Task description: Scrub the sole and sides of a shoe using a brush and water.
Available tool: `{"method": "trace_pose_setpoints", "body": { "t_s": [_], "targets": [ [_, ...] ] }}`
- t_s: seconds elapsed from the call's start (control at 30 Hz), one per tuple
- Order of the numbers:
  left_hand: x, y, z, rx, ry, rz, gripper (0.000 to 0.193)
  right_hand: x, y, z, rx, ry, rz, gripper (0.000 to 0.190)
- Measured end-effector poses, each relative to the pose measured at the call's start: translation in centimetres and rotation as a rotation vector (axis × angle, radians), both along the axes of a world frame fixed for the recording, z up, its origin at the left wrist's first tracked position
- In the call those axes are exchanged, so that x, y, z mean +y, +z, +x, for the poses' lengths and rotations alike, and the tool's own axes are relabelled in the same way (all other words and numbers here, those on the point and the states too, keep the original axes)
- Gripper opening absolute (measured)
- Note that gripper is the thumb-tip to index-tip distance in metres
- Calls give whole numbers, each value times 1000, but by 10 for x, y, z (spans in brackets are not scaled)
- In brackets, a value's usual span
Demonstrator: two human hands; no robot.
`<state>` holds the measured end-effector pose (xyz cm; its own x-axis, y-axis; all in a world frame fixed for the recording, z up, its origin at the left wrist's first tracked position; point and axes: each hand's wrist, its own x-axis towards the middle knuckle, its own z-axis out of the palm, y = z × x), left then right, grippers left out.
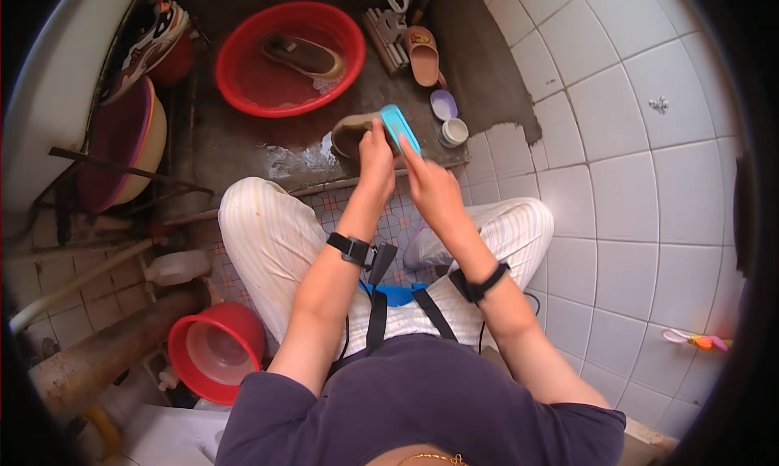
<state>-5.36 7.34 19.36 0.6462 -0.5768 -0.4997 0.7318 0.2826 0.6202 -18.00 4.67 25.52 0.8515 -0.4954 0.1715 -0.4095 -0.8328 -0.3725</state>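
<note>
Over the edge of the wet ledge, my left hand (377, 153) grips a shoe (347, 134) with a pale sole rim and a dark middle. My right hand (429, 183) holds a light-blue brush (400, 128) against the shoe's right side; its bristles are hidden. Behind them, a red plastic basin (225, 76) holds cloudy water, with another shoe (304, 56) lying in it and some suds by its end. Wet foam (301, 162) lies on the ledge left of the held shoe.
A small purple dish (443, 105), a white tub (453, 132) and a pink clog (424, 58) stand right of the basin. At left are a purple-lined basin (115, 149), a metal bar (128, 169) and a red bucket (216, 350). A tiled wall (621, 192) bounds the right.
</note>
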Motion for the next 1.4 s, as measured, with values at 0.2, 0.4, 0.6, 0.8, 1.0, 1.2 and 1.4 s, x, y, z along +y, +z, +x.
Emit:
{"method": "trace_pose_setpoints", "body": {
  "t_s": [0.2,0.4,0.6,0.8,1.0,1.2,1.4],
  "targets": [
    [-2,-27,-31,-286,-27,227,53,-8,-6,1,64,-10,49,45],
    [11,-8,-37,-143,51,230,53,6,-2,-23,49,68,-1,48],
    [12,-18,-28,-149,72,171,53,2,-4,-4,52,47,-8,51],
    [15,-21,-30,-93,31,308,54,15,2,-31,77,24,94,48],
    [16,-27,-50,-135,56,281,59,-14,-16,3,156,26,2,45],
    [21,-40,-40,-190,23,419,57,10,-9,-35,86,11,131,43],
    [28,-30,-40,-218,10,342,54,3,-22,2,159,39,21,44]
  ]
}}
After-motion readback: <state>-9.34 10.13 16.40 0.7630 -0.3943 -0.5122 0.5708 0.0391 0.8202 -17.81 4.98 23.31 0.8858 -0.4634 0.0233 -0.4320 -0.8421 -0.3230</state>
